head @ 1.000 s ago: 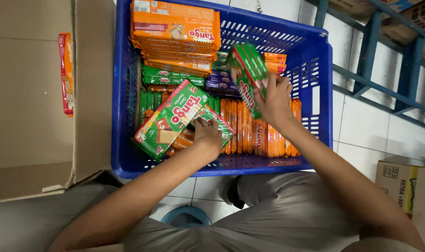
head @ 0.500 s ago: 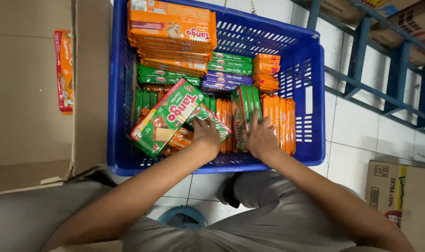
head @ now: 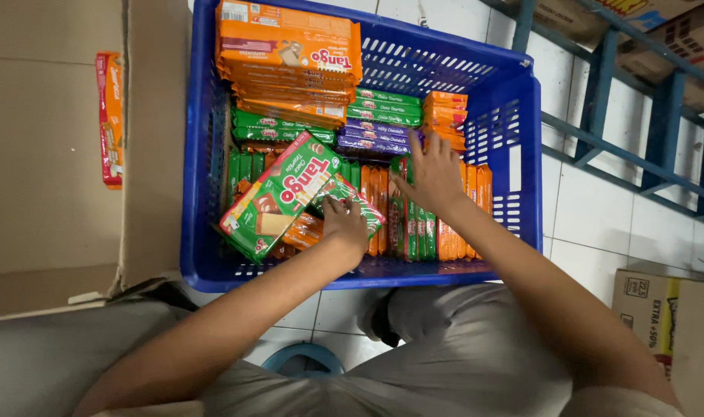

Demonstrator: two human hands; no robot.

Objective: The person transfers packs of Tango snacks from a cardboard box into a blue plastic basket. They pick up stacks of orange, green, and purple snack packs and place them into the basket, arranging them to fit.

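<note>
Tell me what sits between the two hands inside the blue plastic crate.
In the head view, upright orange packets and green packets stand between the left hand and right hand in the blue plastic crate.

A cardboard box [head: 50, 154] holding a red packet [head: 110, 116] stands left; blue shelving [head: 637, 100] stands right.

A blue crate [head: 522, 154] holds orange packs [head: 290, 46], green packs [head: 278, 193] and purple packs [head: 379, 139].

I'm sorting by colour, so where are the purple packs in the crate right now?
In the head view, the purple packs lie flat mid-crate, under green packs, left of the small orange stack, just above the right hand.
</note>
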